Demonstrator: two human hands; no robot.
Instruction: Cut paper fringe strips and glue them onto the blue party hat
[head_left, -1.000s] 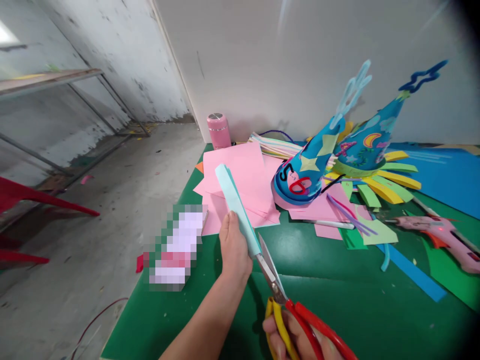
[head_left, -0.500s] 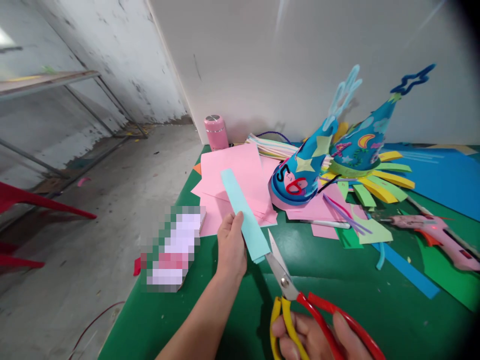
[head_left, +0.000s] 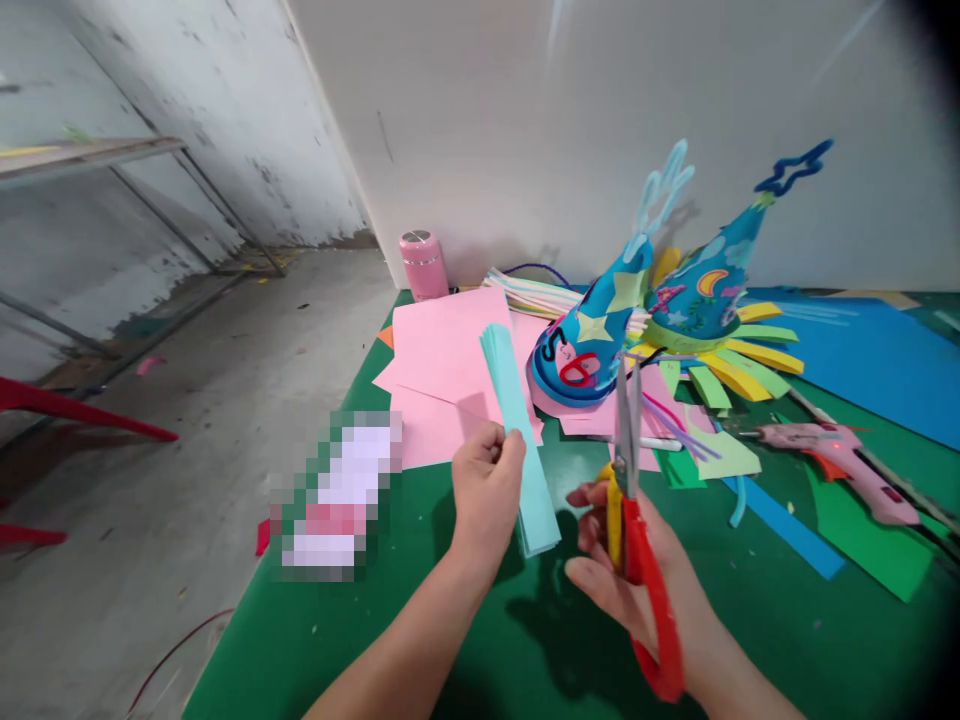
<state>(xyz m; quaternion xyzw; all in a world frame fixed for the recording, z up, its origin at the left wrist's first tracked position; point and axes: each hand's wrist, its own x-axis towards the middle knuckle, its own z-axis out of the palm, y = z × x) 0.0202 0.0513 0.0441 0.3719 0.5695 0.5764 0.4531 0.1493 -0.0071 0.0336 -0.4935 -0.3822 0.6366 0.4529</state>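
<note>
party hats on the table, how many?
2. One blue cone hat with a red number lies tilted on the pink paper, right of the light blue strip in the left hand. The second hat sits just behind it, on yellow and green strips. None seem hidden.

You had bare green table [head_left: 450, 640] in front of you and to the near right. Ahead, pink sheets [head_left: 442, 360], two cone hats [head_left: 600, 330] and paper strips [head_left: 750, 360] crowded the surface; a glue gun [head_left: 832, 455] blocked the right, a pink bottle [head_left: 424, 265] the far corner.
</note>
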